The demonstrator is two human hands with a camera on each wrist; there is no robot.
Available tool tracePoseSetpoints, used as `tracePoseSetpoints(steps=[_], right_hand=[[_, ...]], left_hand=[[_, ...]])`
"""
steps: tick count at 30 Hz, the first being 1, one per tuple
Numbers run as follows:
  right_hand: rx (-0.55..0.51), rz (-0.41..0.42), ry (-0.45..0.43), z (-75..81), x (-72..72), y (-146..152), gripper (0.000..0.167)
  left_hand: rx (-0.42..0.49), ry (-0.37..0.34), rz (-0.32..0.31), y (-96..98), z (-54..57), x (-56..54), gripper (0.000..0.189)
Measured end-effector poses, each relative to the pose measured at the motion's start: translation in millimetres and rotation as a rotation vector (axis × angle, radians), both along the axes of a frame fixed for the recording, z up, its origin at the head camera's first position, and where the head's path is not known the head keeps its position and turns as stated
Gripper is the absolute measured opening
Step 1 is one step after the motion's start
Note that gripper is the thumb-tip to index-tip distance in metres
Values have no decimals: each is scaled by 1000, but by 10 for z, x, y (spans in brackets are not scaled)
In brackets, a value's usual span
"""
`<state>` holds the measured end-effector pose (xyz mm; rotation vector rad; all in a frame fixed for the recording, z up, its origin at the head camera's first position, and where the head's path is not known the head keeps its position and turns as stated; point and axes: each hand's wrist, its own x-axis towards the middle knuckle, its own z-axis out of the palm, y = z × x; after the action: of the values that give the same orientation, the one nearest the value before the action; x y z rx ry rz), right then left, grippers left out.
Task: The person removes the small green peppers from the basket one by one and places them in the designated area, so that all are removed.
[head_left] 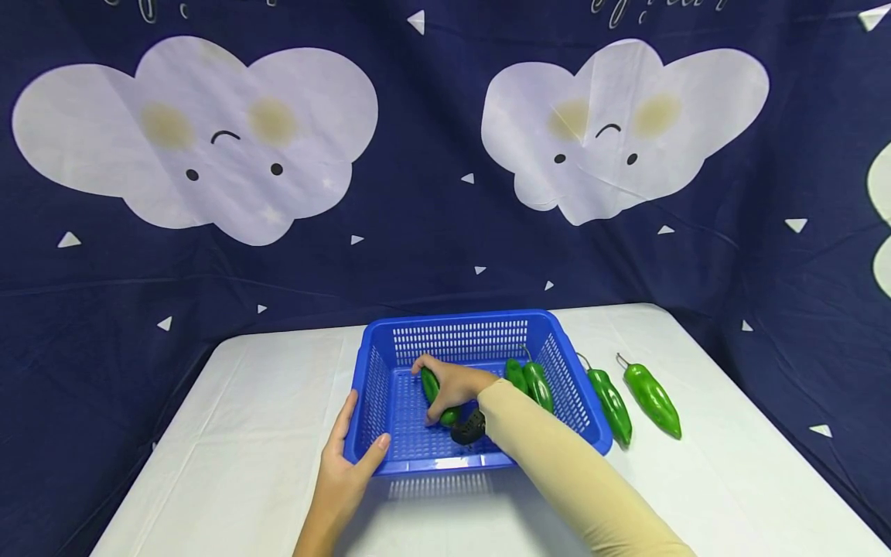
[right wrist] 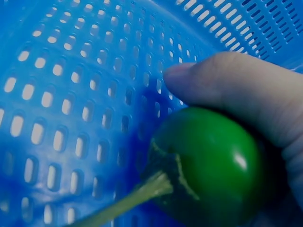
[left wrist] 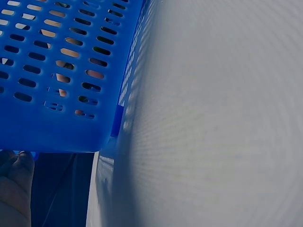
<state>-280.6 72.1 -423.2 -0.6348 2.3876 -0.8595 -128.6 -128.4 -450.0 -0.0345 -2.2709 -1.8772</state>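
A blue perforated plastic basket [head_left: 459, 316] stands on the white-covered table. My left hand [head_left: 343, 470] holds its near left corner, the thumb over the rim and the fingers along the outer left side. Inside the basket, my right hand [head_left: 454, 385] grips a green pepper [head_left: 429, 385], thumb on the near side and fingers on the far side. The right wrist view shows that pepper [right wrist: 203, 165] up close, its stem pointing down and left, low over the basket floor. Two more green peppers [head_left: 538, 385] lie at the basket's right side, partly hidden by the right sleeve.
Outside the basket's right wall lie a green pepper [head_left: 611, 408] and, farther right, another green pepper [head_left: 653, 398]. The white table [head_left: 237, 433] extends on both sides. Behind it hangs a dark blue cloth [head_left: 418, 263] with clouds.
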Motion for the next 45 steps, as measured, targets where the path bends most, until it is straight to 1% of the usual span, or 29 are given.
tracePoseSetpoints(steps=[7, 13, 24, 37, 45], right_hand=[[-1, -6, -27, -11, -3, 12, 84], [3, -15, -41, -18, -11, 10, 84], [28, -19, -33, -18, -14, 4, 85], [24, -5, -38, 6, -9, -3, 86], [4, 0, 8, 27, -16, -7, 90]], left_hand=[[-15, -4, 2, 7, 4, -3, 80], [-22, 5, -1, 2, 2, -8, 80], [-8, 11, -5, 0, 4, -3, 80], [0, 3, -10, -2, 21, 2, 81], [10, 12, -12, 0, 10, -4, 81]])
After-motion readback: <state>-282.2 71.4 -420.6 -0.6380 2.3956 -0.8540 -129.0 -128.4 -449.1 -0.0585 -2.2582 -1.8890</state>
